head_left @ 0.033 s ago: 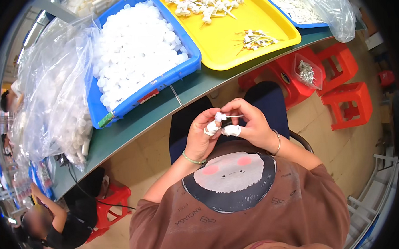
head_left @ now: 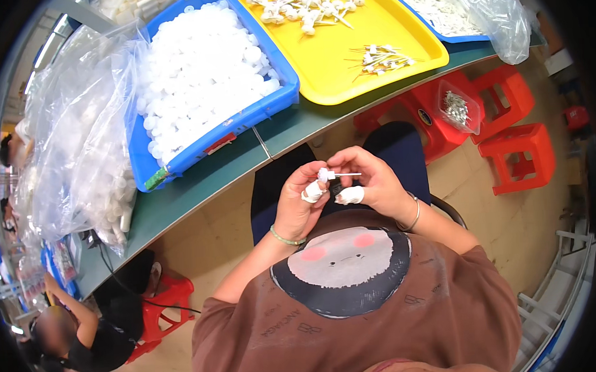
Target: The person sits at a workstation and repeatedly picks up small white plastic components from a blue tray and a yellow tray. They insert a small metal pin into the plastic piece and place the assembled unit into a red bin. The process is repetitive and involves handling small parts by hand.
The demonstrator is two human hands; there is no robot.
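Over my lap, my left hand (head_left: 300, 198) pinches a small white plastic part (head_left: 325, 175) between thumb and fingertips. A thin pale pin sticks out of it to the right, and a short reddish strand shows on its left. My right hand (head_left: 376, 182) is close beside it, thumb and fingers apart around the pin; whether a fingertip touches the part is hard to tell. Both thumbs are wrapped in white tape. Beyond my hands, a yellow tray (head_left: 384, 32) carries white-headed parts with stems (head_left: 313, 6) and a smaller pile of thin pins with wires (head_left: 387, 60).
Left of the yellow tray stands a blue bin (head_left: 225, 119) of white plastic caps. Clear plastic bags (head_left: 76, 136) cover the bench's left end. Another blue tray (head_left: 468, 37) holds small white pieces. Red stools (head_left: 519, 156) stand at right, one bearing a clear box (head_left: 457, 109). A co-worker (head_left: 85, 328) sits lower left.
My right thumb has moved slightly away from my left thumb, widening the gap between my hands. The white part stays in my left fingertips.
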